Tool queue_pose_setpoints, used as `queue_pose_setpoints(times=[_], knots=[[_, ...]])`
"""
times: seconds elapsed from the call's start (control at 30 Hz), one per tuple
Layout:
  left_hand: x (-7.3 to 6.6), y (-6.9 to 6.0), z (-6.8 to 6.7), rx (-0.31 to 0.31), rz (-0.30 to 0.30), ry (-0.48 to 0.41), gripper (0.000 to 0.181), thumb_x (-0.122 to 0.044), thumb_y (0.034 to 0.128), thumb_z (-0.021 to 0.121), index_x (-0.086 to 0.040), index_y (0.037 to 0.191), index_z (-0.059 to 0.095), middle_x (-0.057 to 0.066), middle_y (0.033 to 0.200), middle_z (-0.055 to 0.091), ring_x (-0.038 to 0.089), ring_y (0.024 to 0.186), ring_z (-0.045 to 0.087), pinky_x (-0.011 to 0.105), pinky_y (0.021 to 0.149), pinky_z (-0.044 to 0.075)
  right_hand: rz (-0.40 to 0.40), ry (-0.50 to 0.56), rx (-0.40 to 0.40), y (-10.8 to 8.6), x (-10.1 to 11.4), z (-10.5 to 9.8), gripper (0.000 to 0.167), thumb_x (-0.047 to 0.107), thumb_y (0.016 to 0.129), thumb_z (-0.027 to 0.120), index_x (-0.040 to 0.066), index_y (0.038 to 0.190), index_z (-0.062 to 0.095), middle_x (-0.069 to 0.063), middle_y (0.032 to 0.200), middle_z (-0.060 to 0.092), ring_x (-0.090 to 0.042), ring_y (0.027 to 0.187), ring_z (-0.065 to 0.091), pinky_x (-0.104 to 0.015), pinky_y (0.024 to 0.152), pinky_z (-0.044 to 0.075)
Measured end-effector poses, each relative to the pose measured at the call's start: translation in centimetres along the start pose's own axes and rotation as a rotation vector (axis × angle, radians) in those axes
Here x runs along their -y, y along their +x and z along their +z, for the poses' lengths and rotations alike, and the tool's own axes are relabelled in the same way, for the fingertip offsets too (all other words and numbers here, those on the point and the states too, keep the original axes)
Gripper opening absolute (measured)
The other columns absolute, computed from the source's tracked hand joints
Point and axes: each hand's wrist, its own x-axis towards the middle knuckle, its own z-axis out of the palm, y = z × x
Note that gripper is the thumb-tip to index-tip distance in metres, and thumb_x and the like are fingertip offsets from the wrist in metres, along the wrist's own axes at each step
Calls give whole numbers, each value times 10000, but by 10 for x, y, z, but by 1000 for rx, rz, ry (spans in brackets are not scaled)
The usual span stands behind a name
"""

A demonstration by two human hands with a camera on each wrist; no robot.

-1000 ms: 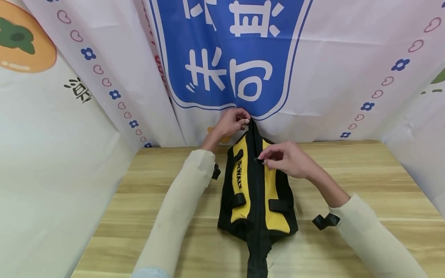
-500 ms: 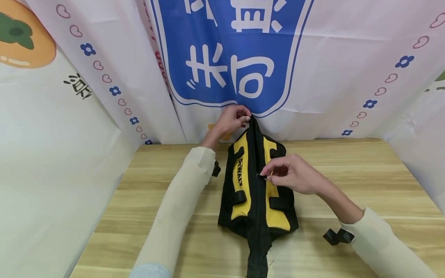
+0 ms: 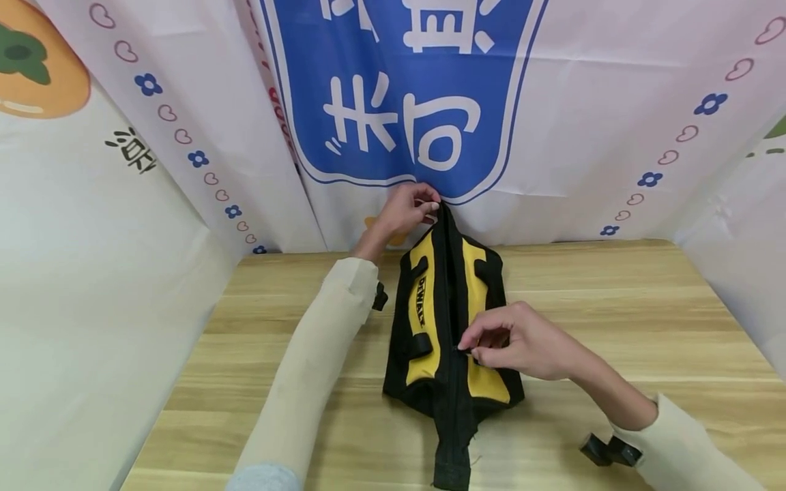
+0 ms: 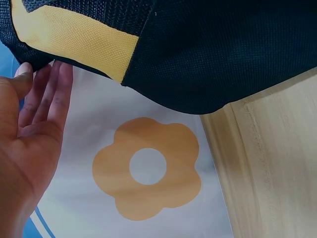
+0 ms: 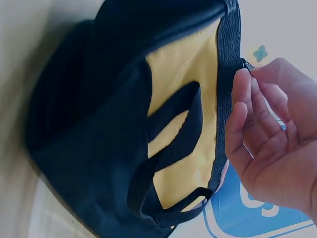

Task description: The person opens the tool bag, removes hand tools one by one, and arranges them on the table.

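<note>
Head view: left hand [image 3: 406,206] pinches the bag [image 3: 450,375] near the worktop's [image 3: 614,307] far edge; right hand [image 3: 518,341], its zip pull [image 5: 246,64].

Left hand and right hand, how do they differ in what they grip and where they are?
The left hand grips the far tip of the bag, while the right hand pinches the zipper pull. The left hand is close to the backdrop; the right hand is at the bag's nearer half. Both use thumb and fingers.
</note>
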Motion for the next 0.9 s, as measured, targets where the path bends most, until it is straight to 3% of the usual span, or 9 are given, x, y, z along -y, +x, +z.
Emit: queue_pose_setpoints(times=[0.27, 0.9], knots=[[0, -1, -1, 0, -12, -7, 85, -49, 1072, 637, -28, 1113, 708, 141, 1111, 701, 285, 961, 758, 388, 857, 689, -50, 78, 30, -13, 8, 12, 249, -48, 952, 700, 144, 1070, 806, -22, 898, 744, -32, 751, 641, -262, 650, 627], [0, -2, 0, -4, -10, 0, 101, -80, 1072, 650, -21, 1133, 706, 147, 1117, 707, 277, 970, 754, 365, 842, 689, -91, 160, 97, -28, 11, 30, 253, -21, 954, 710, 183, 1067, 808, 17, 914, 767, 11, 768, 652, -246, 631, 618]])
